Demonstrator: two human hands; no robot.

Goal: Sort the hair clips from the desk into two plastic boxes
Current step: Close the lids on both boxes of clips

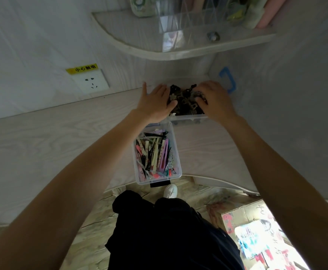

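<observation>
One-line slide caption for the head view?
Both hands press dark clips into the far box; colourful clips fill the near box.

Two clear plastic boxes stand on the bench: the near box [157, 179] holds many slim coloured clips [155, 154], the far box [186, 119] many dark clips [186, 100], too tangled to count. Two hands appear: left hand [155, 103], right hand [215, 98].

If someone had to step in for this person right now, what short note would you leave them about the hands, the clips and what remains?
Left hand: flat on the pile of dark clips in the far box, fingers spread, gripping nothing that I can see.
Right hand: fingers curled into the same pile; a grasp cannot be confirmed.
Near box: at the desk's front edge, holding the long colourful clips.
Done: both boxes hold sorted clips; no loose clips show on the desk.
Left: settle the dark pile, then withdraw the hands.
</observation>
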